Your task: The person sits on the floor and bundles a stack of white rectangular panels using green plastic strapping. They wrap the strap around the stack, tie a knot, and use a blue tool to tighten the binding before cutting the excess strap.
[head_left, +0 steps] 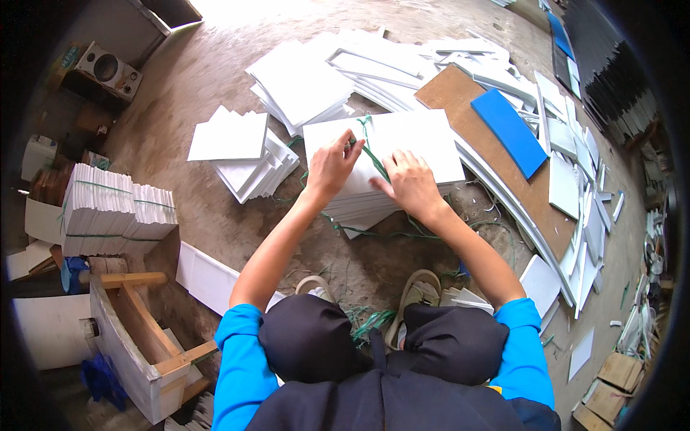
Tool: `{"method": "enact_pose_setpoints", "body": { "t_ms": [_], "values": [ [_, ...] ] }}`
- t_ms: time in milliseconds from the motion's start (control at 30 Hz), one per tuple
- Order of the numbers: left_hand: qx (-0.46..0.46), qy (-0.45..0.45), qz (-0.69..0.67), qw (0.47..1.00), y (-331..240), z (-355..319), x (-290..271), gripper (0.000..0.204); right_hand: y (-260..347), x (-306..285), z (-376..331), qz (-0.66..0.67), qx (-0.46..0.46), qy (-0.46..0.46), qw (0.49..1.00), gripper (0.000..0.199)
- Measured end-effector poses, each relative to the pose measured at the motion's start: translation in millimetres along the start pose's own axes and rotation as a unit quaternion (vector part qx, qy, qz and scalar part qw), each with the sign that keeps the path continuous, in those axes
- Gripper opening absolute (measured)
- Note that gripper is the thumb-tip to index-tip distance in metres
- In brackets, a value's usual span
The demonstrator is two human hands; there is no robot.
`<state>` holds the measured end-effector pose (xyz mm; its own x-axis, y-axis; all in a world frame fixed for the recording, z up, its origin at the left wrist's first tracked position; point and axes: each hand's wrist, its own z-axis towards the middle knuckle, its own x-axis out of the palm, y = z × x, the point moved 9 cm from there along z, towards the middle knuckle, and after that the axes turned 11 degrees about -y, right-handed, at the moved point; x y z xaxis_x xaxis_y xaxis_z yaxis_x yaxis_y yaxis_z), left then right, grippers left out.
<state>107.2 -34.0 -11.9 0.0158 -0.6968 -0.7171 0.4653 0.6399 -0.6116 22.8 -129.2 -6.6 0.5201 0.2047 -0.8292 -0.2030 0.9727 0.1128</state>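
A stack of white rectangular panels [431, 136] lies on the floor in front of me. Green twine [373, 159] crosses its top panel and is knotted or bunched near the far edge. My left hand [332, 164] is above the stack's left half, fingers pinched on the twine. Flat on the top panel rests my right hand [415, 185], its thumb stretched out toward the near edge. The twine runs in beside that hand's thumb and index finger, where its end is hidden. More green strands trail over the floor below the stack.
Loose white panels [298, 82] lie beyond, with a smaller pile [228, 136] at left. A brown board [460, 93] bearing a blue panel [509, 133] lies right, among white offcuts. At far left are twine-tied bundles [100, 208], a wooden frame [129, 345] and a speaker [108, 70].
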Motion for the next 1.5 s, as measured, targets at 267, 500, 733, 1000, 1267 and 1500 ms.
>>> {"method": "enact_pose_setpoints", "body": {
  "t_ms": [267, 500, 733, 1000, 1267, 1500],
  "values": [
    [0.104, -0.007, -0.061, 0.993, -37.3, 12.1, 3.7, 0.033, -15.2, -16.6, -9.2, 0.003, 0.034, 0.113, 0.993, 0.023],
    [-0.043, 0.04, -0.062, 0.996, -9.8, 13.2, 19.3, 0.032, -19.5, -23.6, -11.5, 0.154, 0.034, 0.106, 0.982, 0.021],
    [-0.269, 0.157, -0.522, 0.794, 2.0, -9.8, 51.2, 0.023, -24.3, -16.2, -54.0, 0.287, 0.234, 0.036, 0.928, 0.023],
    [-0.243, 0.173, -0.511, 0.806, 0.7, -30.2, 61.8, 0.019, -75.1, 130.4, -211.2, 0.35, 0.495, 0.192, 0.772, 0.033],
    [-0.253, 0.14, -0.532, 0.796, 8.8, -28.7, 58.0, 0.015, -74.6, 149.9, -180.3, 0.006, 0.29, 0.162, 0.943, 0.044],
    [-0.257, 0.147, -0.518, 0.803, 15.0, -31.8, 57.9, 0.015, -71.5, 152.7, -174.6, -0.004, 0.203, 0.196, 0.959, 0.02]
  ]
}}
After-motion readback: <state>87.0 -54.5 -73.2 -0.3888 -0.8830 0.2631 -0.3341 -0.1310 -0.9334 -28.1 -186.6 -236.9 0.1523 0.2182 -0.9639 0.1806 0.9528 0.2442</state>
